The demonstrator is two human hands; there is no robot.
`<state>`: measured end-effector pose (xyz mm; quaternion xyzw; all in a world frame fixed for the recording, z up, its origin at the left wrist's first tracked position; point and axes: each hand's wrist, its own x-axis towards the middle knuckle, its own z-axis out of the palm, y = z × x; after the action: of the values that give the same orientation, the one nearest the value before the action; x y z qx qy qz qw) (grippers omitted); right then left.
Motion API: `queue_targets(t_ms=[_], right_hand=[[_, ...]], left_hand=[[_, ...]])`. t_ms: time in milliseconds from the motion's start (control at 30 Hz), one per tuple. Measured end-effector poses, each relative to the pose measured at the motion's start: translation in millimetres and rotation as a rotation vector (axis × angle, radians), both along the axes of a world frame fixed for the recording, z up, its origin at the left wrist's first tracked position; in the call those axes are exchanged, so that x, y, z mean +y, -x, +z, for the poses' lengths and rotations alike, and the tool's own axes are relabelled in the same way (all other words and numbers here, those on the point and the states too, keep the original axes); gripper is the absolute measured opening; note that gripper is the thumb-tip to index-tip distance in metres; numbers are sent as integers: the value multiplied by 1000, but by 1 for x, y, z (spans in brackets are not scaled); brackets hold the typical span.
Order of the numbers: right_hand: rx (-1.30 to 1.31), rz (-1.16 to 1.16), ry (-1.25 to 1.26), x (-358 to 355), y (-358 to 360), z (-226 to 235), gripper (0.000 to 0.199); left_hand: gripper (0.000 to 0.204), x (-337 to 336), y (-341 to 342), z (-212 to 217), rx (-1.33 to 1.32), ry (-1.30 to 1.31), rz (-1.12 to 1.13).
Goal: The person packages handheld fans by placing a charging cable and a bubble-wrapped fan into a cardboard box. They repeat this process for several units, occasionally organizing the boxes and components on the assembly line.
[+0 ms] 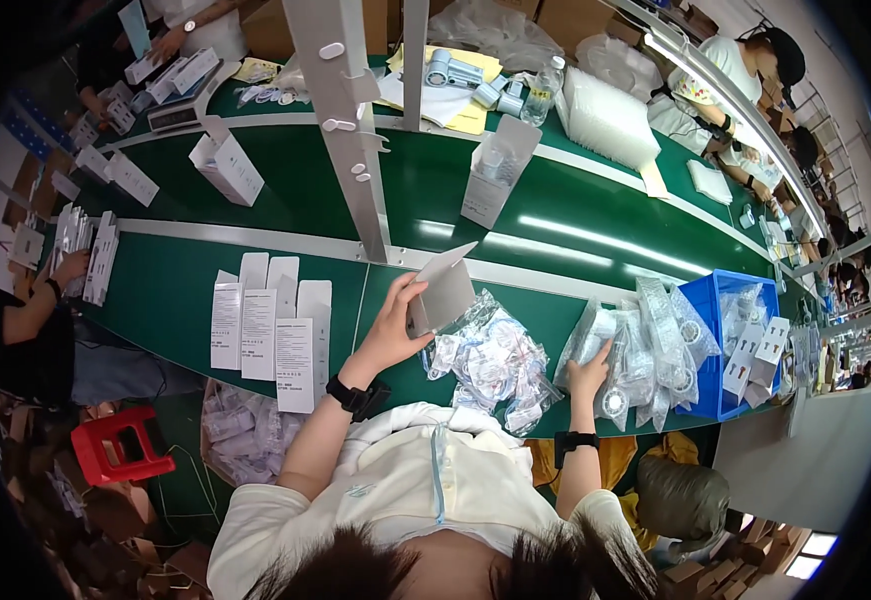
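My left hand (395,322) grips an open white carton box (441,292), tilted with its flap up, just above the green table (175,290). My right hand (588,381) rests on a heap of clear plastic bags holding white parts (635,350), its fingers on one bag. Between my hands lies a pile of bagged white cables (490,365). Both wrists wear black bands.
Several flat white cartons (270,325) lie to my left. A blue bin (730,335) with bags and boxes stands at the right. Upright open boxes (495,170) ride the green conveyor beyond a metal post (350,130). Other people work at left and far right. A red stool (120,445) stands below.
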<state>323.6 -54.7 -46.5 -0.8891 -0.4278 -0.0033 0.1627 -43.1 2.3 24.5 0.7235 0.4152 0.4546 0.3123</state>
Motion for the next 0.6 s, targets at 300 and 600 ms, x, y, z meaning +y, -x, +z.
queue_targets(t_ms=[300,600], right_hand=[[1726,224,-291,27,59,158,63],[722,1136,588,109,160,255,37]], left_hand=[[82,5,-7,-22,-137,-7,55],[84,12,-4,-30,-201,-112,112]])
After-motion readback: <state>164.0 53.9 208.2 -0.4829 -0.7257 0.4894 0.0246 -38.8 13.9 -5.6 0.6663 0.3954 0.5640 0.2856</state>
